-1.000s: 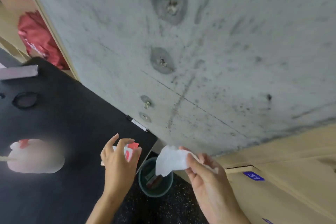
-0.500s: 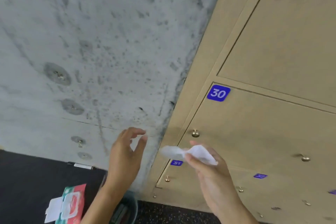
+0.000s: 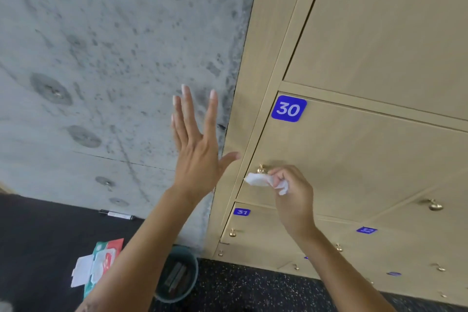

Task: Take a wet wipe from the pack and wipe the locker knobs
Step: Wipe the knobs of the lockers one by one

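Observation:
My right hand (image 3: 293, 194) pinches a crumpled white wet wipe (image 3: 260, 180), and the wipe's tip touches the underside of the brass knob (image 3: 261, 169) on locker 30 (image 3: 354, 159). My left hand (image 3: 196, 144) is raised with fingers spread, flat near the concrete wall beside the locker frame, holding nothing. The red and green wipe pack (image 3: 101, 261) lies on the black table at the lower left with its flap up and a white wipe sticking out. Other brass knobs show on locker 31 (image 3: 232, 233) and at the right (image 3: 435, 205).
A grey speckled concrete wall (image 3: 114, 58) fills the left. A black table (image 3: 38, 235) carries a marker pen (image 3: 117, 215). A teal bin (image 3: 177, 273) with items inside stands on the dark speckled floor between table and lockers. Beige locker doors with blue number tags fill the right.
The pack left my left hand and lies on the table. My left hand rose and opened flat. My right hand carried the wipe up to locker 30's knob; the view swung right.

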The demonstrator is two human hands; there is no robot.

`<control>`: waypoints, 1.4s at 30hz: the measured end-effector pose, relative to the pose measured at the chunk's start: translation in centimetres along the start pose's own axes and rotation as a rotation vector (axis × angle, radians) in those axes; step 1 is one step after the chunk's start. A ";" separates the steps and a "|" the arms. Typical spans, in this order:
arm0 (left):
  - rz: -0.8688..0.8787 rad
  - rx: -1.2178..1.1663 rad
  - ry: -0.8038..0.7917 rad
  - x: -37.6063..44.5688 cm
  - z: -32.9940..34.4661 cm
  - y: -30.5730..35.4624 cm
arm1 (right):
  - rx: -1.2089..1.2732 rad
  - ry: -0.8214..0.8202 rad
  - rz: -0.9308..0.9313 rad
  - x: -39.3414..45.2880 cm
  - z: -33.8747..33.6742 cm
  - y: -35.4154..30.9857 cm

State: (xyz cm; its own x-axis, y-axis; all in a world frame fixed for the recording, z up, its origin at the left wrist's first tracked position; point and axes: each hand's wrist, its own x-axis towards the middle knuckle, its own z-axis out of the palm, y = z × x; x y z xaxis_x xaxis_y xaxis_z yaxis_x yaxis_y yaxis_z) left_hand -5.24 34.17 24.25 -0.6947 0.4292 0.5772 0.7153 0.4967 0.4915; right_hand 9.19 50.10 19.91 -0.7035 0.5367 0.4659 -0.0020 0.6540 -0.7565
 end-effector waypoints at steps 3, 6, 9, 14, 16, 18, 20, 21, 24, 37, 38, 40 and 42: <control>0.001 0.042 -0.002 0.9 1.7 -0.5 | -0.058 -0.032 0.027 0.6 0.7 1.5; -0.013 0.065 0.006 1.5 3.0 -0.9 | -0.159 -0.085 0.067 1.2 0.9 2.4; -0.010 0.077 0.010 2.1 3.9 -1.1 | -0.287 -0.171 -0.050 1.9 1.2 2.8; -0.024 0.050 0.009 2.9 4.7 -1.6 | -0.201 -0.192 -0.148 2.7 0.8 2.5; -0.019 0.044 0.016 2.9 4.7 -1.7 | -0.185 -0.231 -0.126 2.9 0.5 3.0; -0.009 0.032 0.023 2.9 4.7 -1.8 | -0.149 -0.310 -0.093 2.9 0.3 3.8; -0.006 0.022 0.029 2.9 4.8 -1.8 | -0.162 -0.346 -0.090 2.9 0.5 4.1; -0.007 0.017 0.027 2.9 4.8 -1.8 | -0.177 -0.316 -0.094 2.9 0.6 3.8; -0.016 0.013 0.023 2.9 4.7 -1.8 | -0.178 -0.202 -0.087 3.1 1.3 2.4; -0.048 0.027 0.012 2.9 4.5 -1.2 | -0.143 -0.241 -0.075 3.0 1.0 1.9; -0.055 0.028 0.011 2.9 4.4 -1.0 | -0.106 -0.263 -0.075 3.2 0.9 2.0; -0.059 0.037 0.015 2.9 4.3 -0.7 | -0.029 -0.312 -0.017 3.7 0.7 1.7; -0.055 0.037 0.031 2.7 4.0 -0.3 | -0.052 -0.392 0.067 3.5 0.0 2.0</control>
State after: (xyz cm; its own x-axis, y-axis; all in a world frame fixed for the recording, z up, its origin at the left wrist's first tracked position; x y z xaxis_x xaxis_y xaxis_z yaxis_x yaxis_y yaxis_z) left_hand -7.58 38.23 23.03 -0.7301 0.3770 0.5699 0.6721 0.5470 0.4991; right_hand 6.68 53.30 20.05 -0.9189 0.3410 0.1982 0.0816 0.6560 -0.7503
